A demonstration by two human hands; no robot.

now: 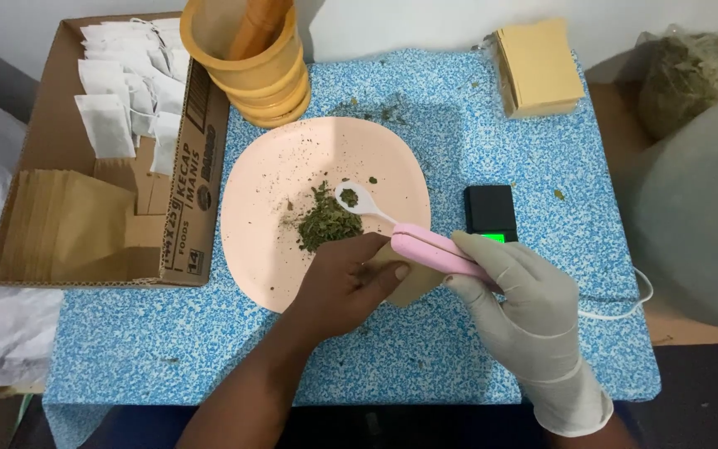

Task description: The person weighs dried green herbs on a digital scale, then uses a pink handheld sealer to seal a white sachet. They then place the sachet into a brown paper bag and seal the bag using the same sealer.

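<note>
The gloved right hand (518, 293) grips a pink-handled white spoon (409, 235) carrying little dried green herb. The bare left hand (344, 283) pinches a small brown paper sachet (415, 283); most of the crushed herb pile (326, 221) remains on the round pink plate (268, 249).

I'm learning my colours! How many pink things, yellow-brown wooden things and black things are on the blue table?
Pink: 2, the round plate and the spoon handle in the gloved right hand.
Yellow-brown wood: 2, the mortar and the pestle in it.
Black: 1, the small scale.
Total: 5. The bare left hand holds a tan paper pouch.

Left hand (344, 284) and gloved right hand (518, 293) clenched, touching
</note>
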